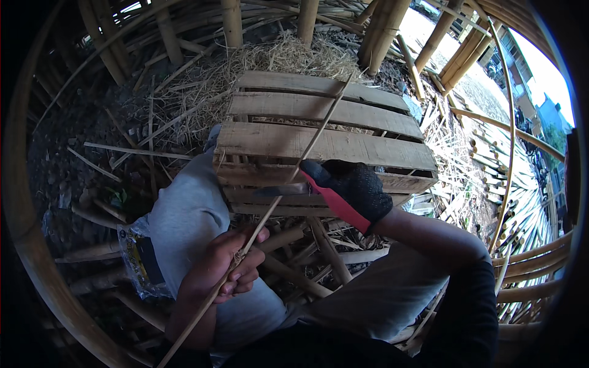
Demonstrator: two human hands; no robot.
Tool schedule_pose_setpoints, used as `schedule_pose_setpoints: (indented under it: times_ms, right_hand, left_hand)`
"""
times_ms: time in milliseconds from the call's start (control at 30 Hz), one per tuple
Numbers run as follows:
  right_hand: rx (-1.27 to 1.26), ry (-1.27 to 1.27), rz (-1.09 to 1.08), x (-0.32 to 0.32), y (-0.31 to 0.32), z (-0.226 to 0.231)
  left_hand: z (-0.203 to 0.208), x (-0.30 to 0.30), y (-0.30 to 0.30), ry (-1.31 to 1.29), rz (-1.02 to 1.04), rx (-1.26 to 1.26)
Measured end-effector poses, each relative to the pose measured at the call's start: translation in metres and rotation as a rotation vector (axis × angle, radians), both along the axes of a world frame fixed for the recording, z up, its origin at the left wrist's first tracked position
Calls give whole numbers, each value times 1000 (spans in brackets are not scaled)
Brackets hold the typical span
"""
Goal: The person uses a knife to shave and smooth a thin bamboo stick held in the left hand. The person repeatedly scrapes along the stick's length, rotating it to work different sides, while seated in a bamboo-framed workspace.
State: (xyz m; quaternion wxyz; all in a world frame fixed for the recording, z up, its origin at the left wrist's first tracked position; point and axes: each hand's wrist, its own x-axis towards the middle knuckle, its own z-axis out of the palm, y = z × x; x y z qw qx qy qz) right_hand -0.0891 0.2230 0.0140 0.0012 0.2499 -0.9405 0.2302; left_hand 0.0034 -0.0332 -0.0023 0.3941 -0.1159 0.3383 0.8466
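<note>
A long, thin bamboo strip (319, 132) runs slantwise from the lower left up across a slatted wooden crate (325, 144). Bare and closed, my left hand (233, 264) grips the strip low down, above my left knee. My right hand (350, 190) wears a black and red glove and is closed round a knife, whose handle is hidden in the fist. The knife's blade (285, 190) points left and crosses the strip just in front of the crate's near edge. The right thumb lies along the strip above the blade.
Dry shavings (294, 58) are heaped behind the crate. Bamboo posts (380, 37) stand at the back, and cut poles (515, 202) lie at the right. A clear plastic packet (141, 260) lies beside my left leg. Poles and scraps cover the ground under my legs.
</note>
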Motion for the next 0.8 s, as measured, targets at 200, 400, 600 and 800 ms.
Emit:
schedule_pose_setpoints:
  times_ms: [200,400,600,800]
  right_hand:
    - [239,218,98,7,-2,7]
    - [179,300,176,33,-3,-1]
    - [169,317,294,45,-6,3]
    - [198,297,338,12,14,-16]
  left_hand:
    - [-4,3,12,-6,-65,-88]
    - [-13,6,9,145,-77,-126]
    - [-8,6,15,61,-82,-103]
    - [-10,7,17,50,-52,-193]
